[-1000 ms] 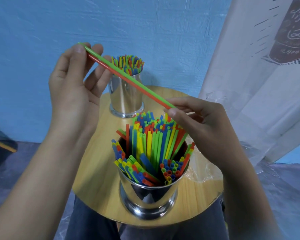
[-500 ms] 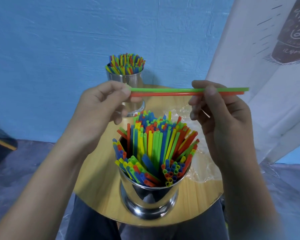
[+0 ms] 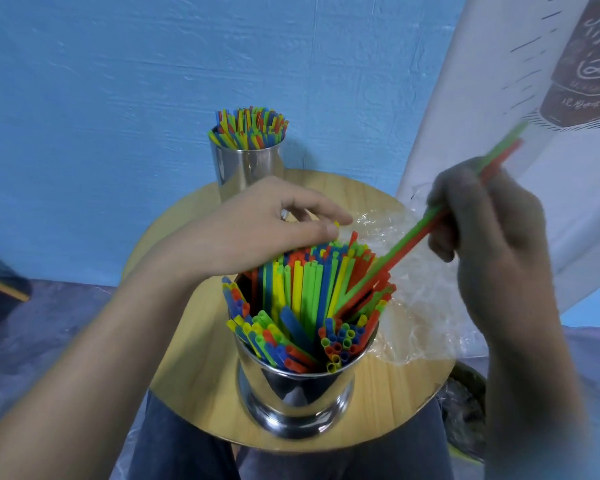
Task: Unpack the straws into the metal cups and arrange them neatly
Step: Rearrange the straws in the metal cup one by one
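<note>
A near metal cup (image 3: 297,389) stands at the front of the round wooden table (image 3: 194,358), packed with coloured straws (image 3: 305,285). My right hand (image 3: 489,237) grips a green and a red straw (image 3: 416,233), slanted, with their lower ends pushed in among the cup's straws. My left hand (image 3: 267,223) lies over the far side of the bundle, fingers relaxed, touching the straw tops. A far metal cup (image 3: 248,164) at the table's back edge is full of straws too.
Crumpled clear plastic wrap (image 3: 420,306) lies on the table right of the near cup. A white printed banner (image 3: 520,98) hangs at the right, a blue wall behind. A dark bin (image 3: 465,407) sits under the table's right edge.
My left hand let go of the two straws and dropped onto the bundle. My right hand tilted the pair from level to slanted and pushed their ends into the near cup.
</note>
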{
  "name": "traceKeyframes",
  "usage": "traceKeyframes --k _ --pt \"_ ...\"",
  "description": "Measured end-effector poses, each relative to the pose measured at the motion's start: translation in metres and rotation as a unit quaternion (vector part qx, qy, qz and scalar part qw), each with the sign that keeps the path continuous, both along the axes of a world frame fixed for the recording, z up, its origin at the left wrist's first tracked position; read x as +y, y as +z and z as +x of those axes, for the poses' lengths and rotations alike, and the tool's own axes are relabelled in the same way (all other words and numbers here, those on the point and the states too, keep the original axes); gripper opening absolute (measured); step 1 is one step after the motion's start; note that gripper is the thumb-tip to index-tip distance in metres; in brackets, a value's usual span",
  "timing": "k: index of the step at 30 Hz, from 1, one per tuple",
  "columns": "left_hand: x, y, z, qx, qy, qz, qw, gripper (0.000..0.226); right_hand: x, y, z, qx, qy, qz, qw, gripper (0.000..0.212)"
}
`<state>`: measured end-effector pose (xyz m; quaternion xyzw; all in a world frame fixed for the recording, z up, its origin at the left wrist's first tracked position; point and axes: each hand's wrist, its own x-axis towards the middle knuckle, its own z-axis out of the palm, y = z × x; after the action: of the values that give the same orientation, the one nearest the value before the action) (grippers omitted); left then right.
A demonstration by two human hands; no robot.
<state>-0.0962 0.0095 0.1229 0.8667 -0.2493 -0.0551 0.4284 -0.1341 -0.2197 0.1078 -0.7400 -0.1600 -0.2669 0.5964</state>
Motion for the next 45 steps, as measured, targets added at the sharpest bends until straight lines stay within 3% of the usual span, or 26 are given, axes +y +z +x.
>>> traceKeyframes --k 4,6,8,11,12,15,19,24,27,29,34,37,39,41,45 --pt "-0.003 -0.004 0.005 -0.023 -0.018 -0.008 1.0 0.013 0.009 -0.007 -0.004 0.06 0.082 -0.093 0.99 0.005" --pt "-0.001 -0.005 0.006 -0.034 -0.008 -0.022 0.999 0.012 0.008 -0.01 -0.005 0.057 0.085 -0.087 0.991 0.031" --pt "0.0 -0.004 0.007 -0.051 0.012 -0.052 0.997 0.011 0.007 -0.011 -0.003 0.046 0.087 -0.079 0.992 0.04" --pt "0.002 -0.003 0.009 -0.072 0.052 -0.142 0.986 0.01 0.01 -0.019 0.001 0.036 0.066 -0.131 0.988 0.014" --pt "0.003 -0.004 0.009 -0.085 0.07 -0.175 0.978 0.01 0.011 -0.02 0.002 0.035 0.058 -0.146 0.987 0.009" --pt "0.004 -0.007 0.011 -0.129 0.125 -0.265 0.947 0.01 0.013 -0.025 0.004 0.03 0.055 -0.15 0.987 0.031" --pt "0.008 -0.009 0.011 -0.149 0.201 -0.375 0.893 0.009 0.012 -0.029 0.004 0.073 0.086 -0.092 0.989 0.017" --pt "0.017 -0.007 0.009 -0.107 0.269 -0.489 0.823 0.008 0.009 -0.028 0.005 0.105 0.111 -0.054 0.987 0.012" --pt "0.02 -0.01 0.006 -0.057 0.283 -0.527 0.8 0.01 0.011 -0.029 0.007 0.112 0.099 -0.043 0.988 0.011" --pt "0.018 -0.014 0.004 -0.028 0.277 -0.525 0.804 0.009 0.013 -0.027 0.006 0.103 0.097 -0.022 0.99 0.015" --pt "0.015 -0.022 -0.001 -0.008 0.261 -0.445 0.857 0.011 0.017 -0.018 0.001 0.068 0.107 0.125 0.984 0.018" --pt "0.02 -0.02 -0.002 0.008 0.215 -0.313 0.925 0.007 0.014 -0.016 0.0 0.08 0.094 0.203 0.971 0.02" --pt "0.02 -0.016 -0.003 0.026 0.15 -0.198 0.968 0.019 0.011 -0.014 0.0 0.07 0.056 0.234 0.968 0.013" --pt "0.017 -0.011 -0.004 0.044 0.088 -0.118 0.988 0.029 0.009 -0.013 0.001 0.056 0.013 0.259 0.964 0.016" --pt "0.005 -0.004 -0.001 0.0 0.054 -0.044 0.998 0.017 0.005 -0.011 0.001 0.054 -0.033 0.288 0.956 0.024"
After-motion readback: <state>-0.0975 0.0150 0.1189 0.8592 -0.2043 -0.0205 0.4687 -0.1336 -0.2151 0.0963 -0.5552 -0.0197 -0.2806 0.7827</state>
